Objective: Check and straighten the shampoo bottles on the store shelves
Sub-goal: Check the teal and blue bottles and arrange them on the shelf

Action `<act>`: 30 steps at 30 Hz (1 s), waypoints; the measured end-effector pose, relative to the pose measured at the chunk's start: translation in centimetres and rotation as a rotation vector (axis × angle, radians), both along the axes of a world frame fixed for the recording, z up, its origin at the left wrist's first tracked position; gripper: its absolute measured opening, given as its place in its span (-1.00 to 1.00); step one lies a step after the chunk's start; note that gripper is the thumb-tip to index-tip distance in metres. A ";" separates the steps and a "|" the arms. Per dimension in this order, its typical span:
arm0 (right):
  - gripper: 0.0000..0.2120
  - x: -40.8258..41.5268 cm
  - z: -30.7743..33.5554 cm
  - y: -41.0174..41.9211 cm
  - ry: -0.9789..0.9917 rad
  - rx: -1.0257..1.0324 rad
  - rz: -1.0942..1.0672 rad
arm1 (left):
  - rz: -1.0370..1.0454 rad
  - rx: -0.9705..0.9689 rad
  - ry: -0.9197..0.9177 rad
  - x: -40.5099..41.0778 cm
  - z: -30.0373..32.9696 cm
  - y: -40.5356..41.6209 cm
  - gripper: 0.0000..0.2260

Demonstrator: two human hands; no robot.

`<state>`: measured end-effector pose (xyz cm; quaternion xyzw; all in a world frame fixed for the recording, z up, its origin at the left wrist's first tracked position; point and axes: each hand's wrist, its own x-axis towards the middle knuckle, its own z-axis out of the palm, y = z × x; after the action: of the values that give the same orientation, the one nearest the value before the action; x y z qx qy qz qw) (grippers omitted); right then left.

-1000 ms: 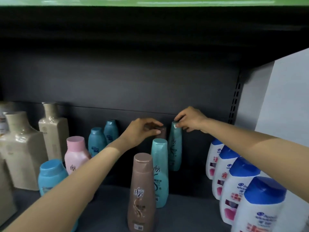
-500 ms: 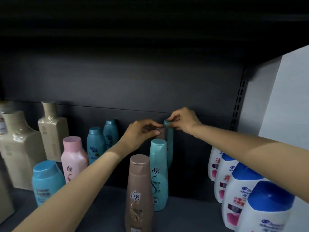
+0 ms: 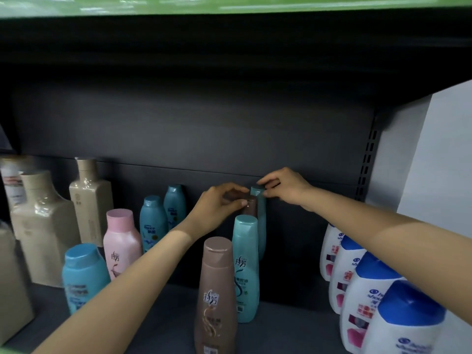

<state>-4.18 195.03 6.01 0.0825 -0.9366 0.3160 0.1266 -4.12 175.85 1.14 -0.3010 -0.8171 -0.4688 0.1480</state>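
Deep in the dark shelf, my left hand (image 3: 217, 204) grips the cap of a brown bottle (image 3: 249, 209) standing at the back. Beside it, my right hand (image 3: 283, 186) pinches the cap of a teal bottle (image 3: 260, 221) against the back panel. Both bottles stand upright and close together. In front of them stand a lighter teal bottle (image 3: 245, 267) and a tall brown bottle (image 3: 217, 297), which hide their lower parts.
White bottles with blue caps (image 3: 367, 284) line the right side. On the left stand a pink bottle (image 3: 121, 244), small blue bottles (image 3: 153, 223), a light blue bottle (image 3: 83, 277) and beige square bottles (image 3: 43, 221). The shelf floor (image 3: 288, 328) is dark grey.
My right hand has slid the back teal bottle leftward until it stands right next to the brown one. My left hand has stayed on the brown bottle's cap.
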 end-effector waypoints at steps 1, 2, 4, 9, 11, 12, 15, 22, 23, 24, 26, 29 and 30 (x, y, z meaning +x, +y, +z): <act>-0.68 0.3 0.2 -0.1 0.003 -0.009 0.005 | 0.033 -0.001 0.012 0.1 0.1 -0.1 -0.79; -0.71 0.7 0.4 -0.2 0.017 -0.029 0.008 | 0.079 -0.010 0.038 0.4 0.3 -0.3 -0.78; -0.78 2.0 1.0 -0.7 0.044 -0.097 0.014 | 0.179 -0.020 0.108 1.3 0.8 -1.0 -0.78; -0.86 6.2 2.7 -3.7 0.082 -0.223 0.077 | 0.323 -0.093 0.229 5.3 2.2 -3.5 -0.80; -0.87 7.9 3.1 -5.7 0.096 -0.196 0.101 | 0.348 -0.135 0.284 6.9 2.7 -5.0 -0.80; -0.87 8.6 3.2 -6.8 0.105 -0.171 0.105 | 0.374 -0.162 0.317 7.8 3.0 -5.8 -0.80; -0.86 10.6 3.6 -10.4 0.113 -0.150 0.093 | 0.462 -0.247 0.389 10.1 4.1 -9.0 -0.77; -0.87 14.7 2.9 -18.7 0.160 -0.219 0.079 | 0.325 -0.065 0.336 11.6 2.1 -20.0 -0.85; -0.87 15.2 2.2 -20.1 0.168 -0.202 0.062 | 0.305 -0.042 0.311 11.6 1.5 -21.3 -0.85; -0.87 15.6 1.5 -21.5 0.172 -0.177 0.040 | 0.279 -0.030 0.286 11.6 1.0 -22.4 -0.84; -0.85 16.4 -0.2 -24.2 0.174 -0.113 -0.015 | 0.203 -0.026 0.224 11.5 -0.1 -24.2 -0.81; -0.75 16.9 -2.5 -27.0 0.164 -0.047 -0.089 | 0.057 -0.024 0.118 11.8 -1.5 -25.8 -0.78; -0.71 17.0 -3.1 -27.7 0.152 -0.046 -0.108 | 0.008 -0.026 0.091 11.9 -1.9 -26.1 -0.77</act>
<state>12.87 167.32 2.89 0.0529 -0.9199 0.3230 0.2159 7.82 149.77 -0.75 -0.3207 -0.8166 -0.4435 0.1831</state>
